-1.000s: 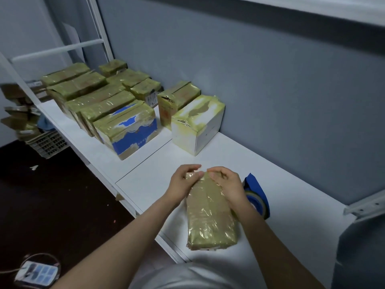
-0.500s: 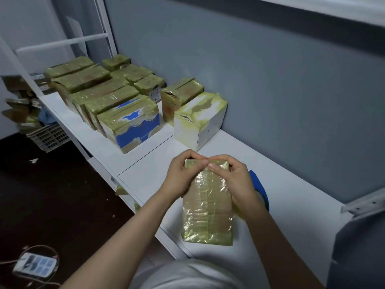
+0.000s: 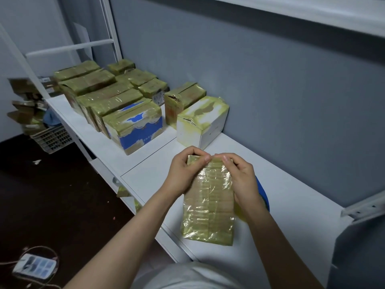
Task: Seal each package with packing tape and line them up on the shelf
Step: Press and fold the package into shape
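Observation:
A long package (image 3: pixel 208 209) wrapped in yellowish tape is held above the white shelf (image 3: pixel 291 201), its far end raised. My left hand (image 3: pixel 183 174) grips its far left corner, fingers curled over the top edge. My right hand (image 3: pixel 241 178) grips the far right side, thumb and fingers pinching the tape at the top edge. A blue tape dispenser (image 3: pixel 263 197) lies on the shelf behind my right wrist, mostly hidden. Several taped packages (image 3: pixel 108 97) stand in rows at the far left of the shelf.
A white box (image 3: pixel 202 122) and a brown taped box (image 3: pixel 183 99) stand against the grey wall just beyond my hands. A blue-and-white box (image 3: pixel 135 126) sits at the near end of the rows. A crate (image 3: pixel 52 138) and a power strip (image 3: pixel 34 266) are on the dark floor.
The package has been lifted and pulled slightly nearer to me, its far end tipping up. Both hands stay on its far end, their fingers working along the top edge.

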